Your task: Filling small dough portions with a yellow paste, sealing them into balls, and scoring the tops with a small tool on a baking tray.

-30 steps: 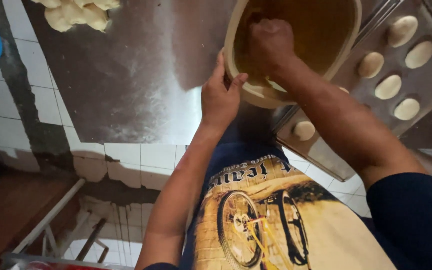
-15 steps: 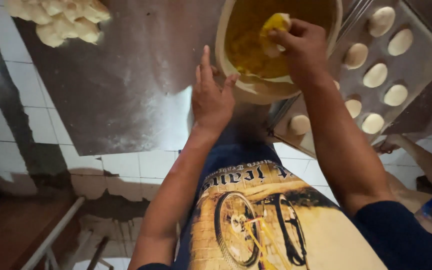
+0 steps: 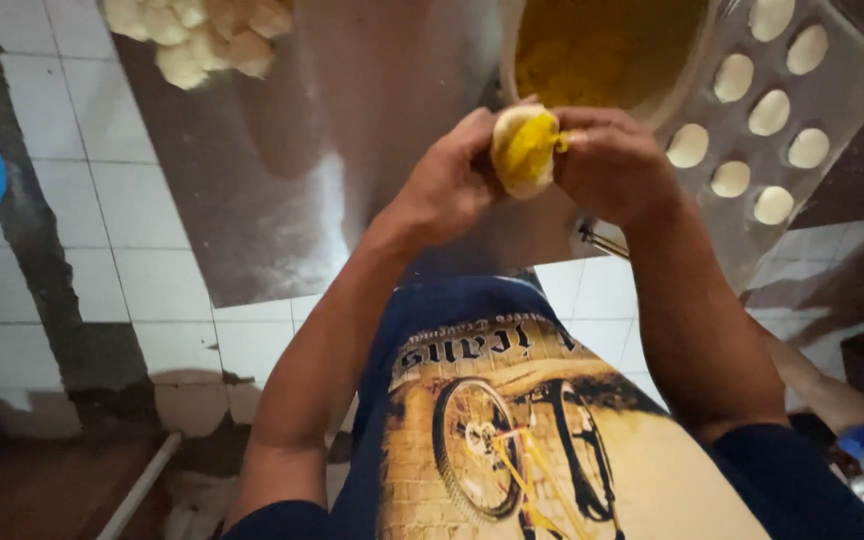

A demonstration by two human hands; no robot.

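- Left hand [image 3: 447, 185]: fingers curled, cupping a pale dough round [image 3: 522, 150] from its outer side; the round sits between the two hands, touching both.
- Right hand [image 3: 617, 165]: fingers bunched and pressed together against the round's other side, thumb and fingertips pinching at the yellow filling [image 3: 532, 148] that shows on the dough's face.
- Dough round: held in the air just in front of both hands, above the metal table [image 3: 352, 150]; filling already laid on, edges not yet drawn over it, so this piece appears filled but unsealed.
- Bowl [image 3: 602, 50]: just beyond the right hand, holding a good deal of yellow filling; judged well short of used up.
- Tray [image 3: 852, 90]: beyond and to the outer side of the right hand, carrying two rows of smooth, pale pieces [image 3: 732, 78]; these look finished, with bare tray showing near its closer end.
- Dough heap [image 3: 202, 35]: well beyond the left hand, to its outer side; rough lumps, apparently not yet worked.
- Judgement: part of the batch appears done, one piece is in hand, a heap remains.
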